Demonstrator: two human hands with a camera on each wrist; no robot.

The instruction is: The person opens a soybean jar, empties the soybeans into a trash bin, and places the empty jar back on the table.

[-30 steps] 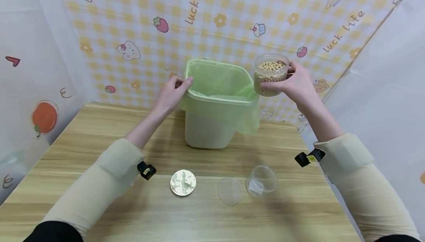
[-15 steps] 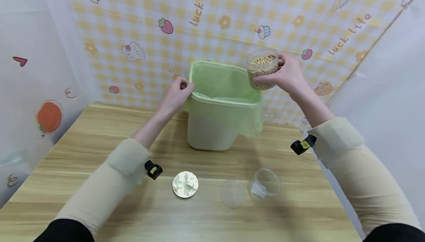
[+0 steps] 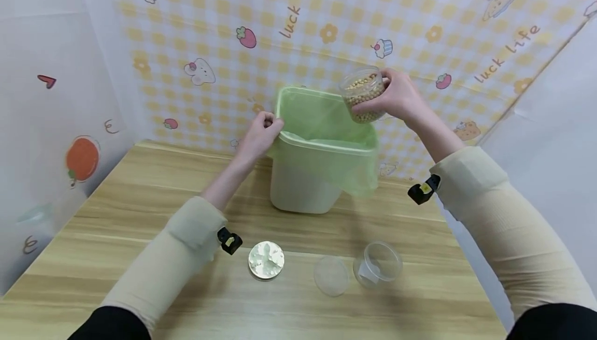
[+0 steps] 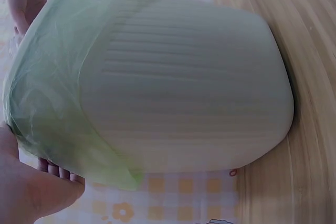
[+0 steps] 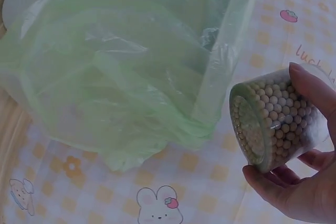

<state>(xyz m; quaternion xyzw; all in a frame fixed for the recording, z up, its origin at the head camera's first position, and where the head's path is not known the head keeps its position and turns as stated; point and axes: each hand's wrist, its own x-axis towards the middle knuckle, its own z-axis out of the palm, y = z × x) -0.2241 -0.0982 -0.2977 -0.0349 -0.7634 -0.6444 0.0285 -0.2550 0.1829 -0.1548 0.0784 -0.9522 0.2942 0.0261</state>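
Observation:
In the head view, a pale bin (image 3: 303,189) stands against the back wall, its rim covered by a thin green bag (image 3: 347,169) that hangs down outside. My left hand (image 3: 258,137) grips the bag and rim at the bin's left corner. My right hand (image 3: 403,97) holds a clear jar (image 3: 365,102) of round, pale yellow soybeans, thumb on the near side. The lidless jar leans leftward above the bin's right end, with beans still inside. From the right wrist, the jar's base (image 5: 249,129) and the beans show through its wall.
A shiny round metal lid (image 3: 266,260), a clear flat disc (image 3: 331,277) and a clear round tub (image 3: 386,261) with a white label lie at the front of the wooden table (image 3: 196,309). Patterned cloth (image 3: 224,91) hangs behind the bin.
My right hand has carried the jar left, from beside the bin to above its right end, and tipped it further. My left hand keeps its grip on the corner. The head view has shifted slightly.

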